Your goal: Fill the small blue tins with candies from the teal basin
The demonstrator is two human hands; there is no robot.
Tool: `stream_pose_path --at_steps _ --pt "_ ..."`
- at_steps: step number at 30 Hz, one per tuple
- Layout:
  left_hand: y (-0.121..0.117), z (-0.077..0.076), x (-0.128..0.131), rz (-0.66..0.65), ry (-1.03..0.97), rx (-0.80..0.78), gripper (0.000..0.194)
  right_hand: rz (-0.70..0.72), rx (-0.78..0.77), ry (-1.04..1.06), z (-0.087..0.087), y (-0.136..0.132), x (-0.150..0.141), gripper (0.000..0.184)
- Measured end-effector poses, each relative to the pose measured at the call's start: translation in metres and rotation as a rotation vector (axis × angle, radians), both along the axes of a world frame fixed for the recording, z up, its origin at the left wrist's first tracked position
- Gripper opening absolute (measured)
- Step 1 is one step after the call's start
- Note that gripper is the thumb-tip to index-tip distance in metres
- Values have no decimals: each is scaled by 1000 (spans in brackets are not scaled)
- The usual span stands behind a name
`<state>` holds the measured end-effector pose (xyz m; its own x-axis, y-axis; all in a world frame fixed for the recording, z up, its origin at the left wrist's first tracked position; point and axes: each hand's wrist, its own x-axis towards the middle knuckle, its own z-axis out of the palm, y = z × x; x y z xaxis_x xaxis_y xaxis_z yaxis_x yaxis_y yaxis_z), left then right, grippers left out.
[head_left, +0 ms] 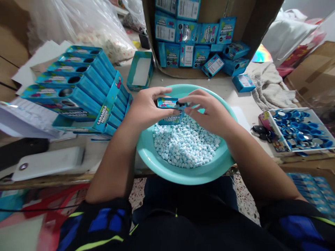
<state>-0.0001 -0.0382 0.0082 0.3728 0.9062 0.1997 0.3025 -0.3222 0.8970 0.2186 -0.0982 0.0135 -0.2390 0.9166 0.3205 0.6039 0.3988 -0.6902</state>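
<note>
My left hand [146,106] grips a small blue candy box [169,118] between thumb and fingers, its printed top with a dark round hole facing up. At the hole end of that box, the bent fingers and thumb of my right hand [206,109] come together; what they pinch, if anything, is hidden. Both hands are above a turquoise basin [154,165]. Inside the basin lies a heap of small white and pale blue candies [185,146].
Left stand stacked candy boxes [86,90] in a display tray, near a grey phone-like device [49,162]. An open blue carton [140,71] and a cardboard box [180,73] of candy boxes stand behind. Rightward are a cloth [272,87], keys [261,131] and a white tray [314,148] of blue caps.
</note>
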Motion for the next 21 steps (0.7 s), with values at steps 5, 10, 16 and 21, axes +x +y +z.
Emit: stream_pose_path --at_steps 5,10,16,21 --pt "5 -2 0 143 -68 50 73 -153 -201 -131 -1 1 -3 34" --pt "9 -4 -1 223 -63 110 66 288 -514 -769 -2 -9 -29 51" --pt "4 6 -2 212 113 46 71 432 -601 -822 0 -5 -49 39" --pt "6 8 -5 153 268 48 72 336 -487 -584 11 5 -24 17"
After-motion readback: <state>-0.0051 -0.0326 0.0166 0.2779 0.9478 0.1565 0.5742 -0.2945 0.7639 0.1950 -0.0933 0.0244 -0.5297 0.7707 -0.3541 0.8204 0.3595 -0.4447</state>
